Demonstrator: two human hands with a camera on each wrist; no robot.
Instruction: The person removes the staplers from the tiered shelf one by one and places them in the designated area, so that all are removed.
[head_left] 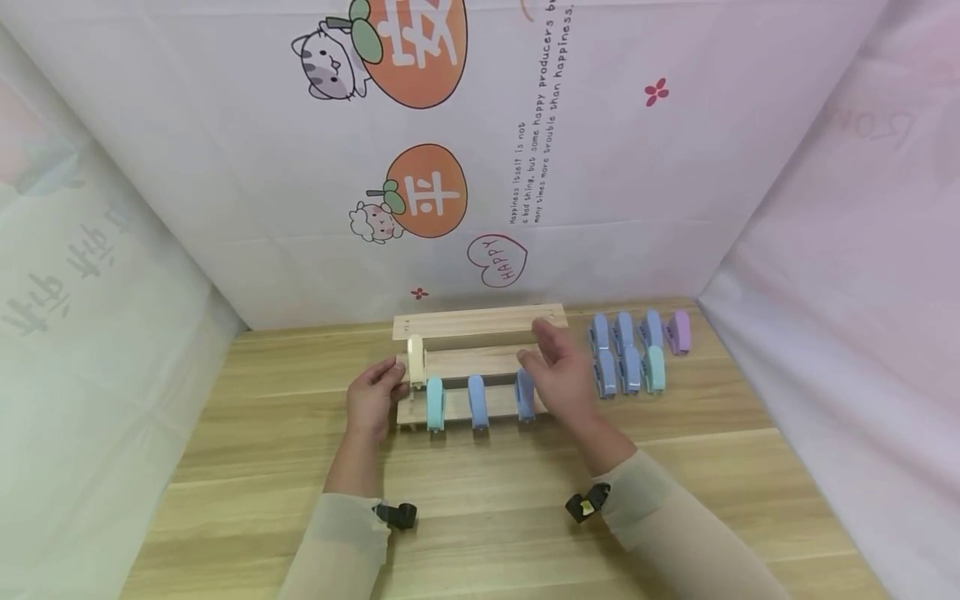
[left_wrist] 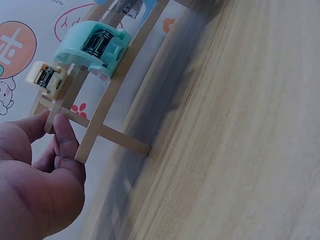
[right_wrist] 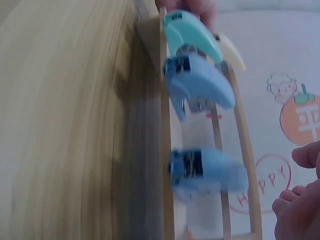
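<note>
A stepped wooden rack (head_left: 468,361) with several slats stands on the table. My left hand (head_left: 372,398) pinches the left end of its middle slat, as the left wrist view also shows. A cream spring clip (head_left: 416,360) sits on that slat, beside my fingers. Along the front slat are a teal clip (head_left: 435,404), a blue clip (head_left: 477,402) in the middle and another blue clip (head_left: 525,396) at the right. My right hand (head_left: 564,375) hovers by the rack's right end, fingers extended and thumb apart. Nothing shows in its grasp in the right wrist view (right_wrist: 302,210).
Right of the rack, several more blue clips (head_left: 628,369), a teal clip (head_left: 655,370) and a purple clip (head_left: 679,332) lie in two rows on the wooden table (head_left: 480,500). A printed white cloth (head_left: 600,167) stands behind the rack, with more cloth at both sides.
</note>
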